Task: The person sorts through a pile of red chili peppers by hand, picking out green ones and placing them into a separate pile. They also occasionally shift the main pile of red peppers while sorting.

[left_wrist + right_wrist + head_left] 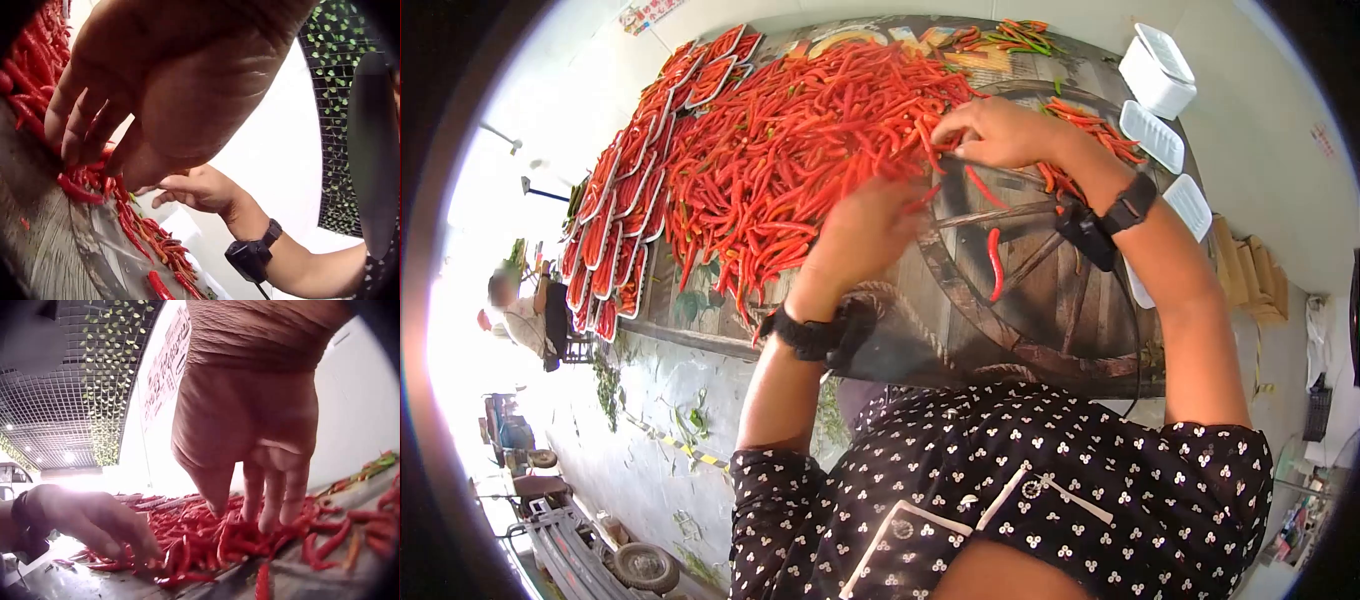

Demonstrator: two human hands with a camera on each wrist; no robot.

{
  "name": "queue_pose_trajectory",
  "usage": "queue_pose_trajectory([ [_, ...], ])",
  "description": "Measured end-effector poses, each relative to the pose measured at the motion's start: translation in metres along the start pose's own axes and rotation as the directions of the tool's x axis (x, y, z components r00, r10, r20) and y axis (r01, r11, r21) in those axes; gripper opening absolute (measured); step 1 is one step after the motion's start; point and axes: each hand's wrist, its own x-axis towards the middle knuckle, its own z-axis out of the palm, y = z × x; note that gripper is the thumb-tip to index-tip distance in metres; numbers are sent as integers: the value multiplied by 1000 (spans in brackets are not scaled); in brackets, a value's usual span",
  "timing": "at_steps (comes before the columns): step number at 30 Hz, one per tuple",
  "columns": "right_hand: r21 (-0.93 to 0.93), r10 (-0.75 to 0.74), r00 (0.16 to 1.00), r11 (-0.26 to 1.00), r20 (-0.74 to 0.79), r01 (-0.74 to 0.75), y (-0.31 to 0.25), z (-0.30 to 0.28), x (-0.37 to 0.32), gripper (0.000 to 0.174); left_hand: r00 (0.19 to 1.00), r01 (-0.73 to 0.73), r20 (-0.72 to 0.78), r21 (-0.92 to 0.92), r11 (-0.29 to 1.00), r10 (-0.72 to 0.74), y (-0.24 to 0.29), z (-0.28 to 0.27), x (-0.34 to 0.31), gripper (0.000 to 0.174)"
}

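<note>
A large heap of red chili peppers (800, 150) covers much of the table. At its near edge is my left hand (870, 230), blurred in the head view. The left wrist view shows its fingers (75, 137) reaching down, fairly straight, with a red chili (80, 190) right at the fingertips. My right hand (1005, 130) is at the heap's right edge. In the right wrist view its fingers (275, 500) point down, loosely extended, with the tips among the chilies (231, 537). A single chili (995, 264) lies on the table nearer my body.
Filled chili trays (625, 190) are stacked along the left side. A smaller chili pile (1100, 128) lies right of my right hand, and greenish chilies (1015, 38) lie at the back. White trays (1160, 70) line the right edge. A cable (1138, 330) hangs from the right wrist camera.
</note>
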Motion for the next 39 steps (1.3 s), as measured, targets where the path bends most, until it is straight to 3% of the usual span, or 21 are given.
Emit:
queue_pose_trajectory([
  [2, -5, 26, 1000, 1000, -4, -26, -2, -27, -17, 27, 990, 133, 49, 11, 991, -133, 14, -15, 2, 28],
  [4, -11, 185, 954, 982, 238, -188, -7, -50, -39, 25, 996, 83, 25, -134, 987, -81, 20, 4, 1, 28],
  [6, 4, 305, 906, 947, 292, -320, -4, -48, -55, 23, 968, -196, 130, -145, 970, 215, 30, 29, 0, 24],
  [7, 12, 410, 844, 897, 347, -441, -3, -45, -59, 22, 967, -199, 129, -146, 969, 218, 38, 40, 1, 24],
  [9, -5, 372, 861, 919, 348, -395, 0, -34, -62, 21, 885, -195, 376, -237, 952, 275, 49, 56, 5, 20],
  [11, -56, 231, 910, 973, 344, -226, 15, -17, -62, 20, 908, -204, 335, -176, 963, 253, 38, 60, 12, 20],
  [14, -148, 388, 826, 921, 410, -359, 31, 1, -41, 19, 948, -207, 249, 14, 978, 197, -1, 56, 25, 21],
  [15, -149, 227, 949, 969, 221, -197, 40, 5, -37, 20, 964, -209, 196, 145, 967, 179, -12, 45, 26, 22],
  [16, -142, 203, 953, 974, 227, -173, 48, 6, -34, 20, 969, -188, 190, 158, 969, 157, -22, 34, 24, 22],
  [18, -267, 74, 986, 957, -148, -111, 55, 10, -22, 20, 989, -148, -1, 27, 989, 149, -22, -8, 15, 25],
  [19, -248, 47, 990, 965, -135, -79, 50, 9, -19, 20, 998, -39, -39, 42, 998, 41, -20, -31, 4, 26],
  [21, -131, 228, 974, 965, -1, -226, 26, -8, -17, 22, 968, 241, -81, 65, 968, -236, -7, -79, -22, 26],
  [22, -120, 203, 979, 972, 9, -200, 15, -10, -15, 22, 937, 346, -98, 139, 928, -335, -9, -94, -40, 32],
  [24, -25, 186, 944, 982, 273, -186, -8, -9, -18, 24, 812, 579, -65, 215, 786, -580, -23, -111, -76, 47],
  [27, 142, 119, 841, 964, 528, -225, -40, 6, -20, 25, 820, 546, -86, 413, 728, -566, -39, -104, -127, 63],
  [28, 217, 69, 800, 945, 596, -243, -47, 13, -17, 26, 790, 576, -24, 372, 728, -613, -46, -99, -136, 75],
  [29, 194, -40, 817, 977, 576, -90, -52, 22, -13, 27, 762, 602, -25, 393, 694, -647, -44, -93, -139, 74],
  [32, 211, -69, 840, 976, 538, -55, -67, 38, 8, 29, 748, 641, -70, 337, 690, -660, -54, -73, -132, 74],
  [34, 204, -40, 882, 977, 470, -64, -71, 45, 23, 32, 756, 649, -114, 254, 717, -644, -56, -66, -118, 75],
  [36, 221, 22, 970, 972, 244, -78, -71, 48, 40, 31, 795, 606, -163, 223, 764, -584, -55, -60, -100, 69],
  [39, 368, 101, 990, 921, 98, -130, -67, 52, 60, 29, 849, 522, -228, 221, 824, -477, -68, -44, -76, 60],
])
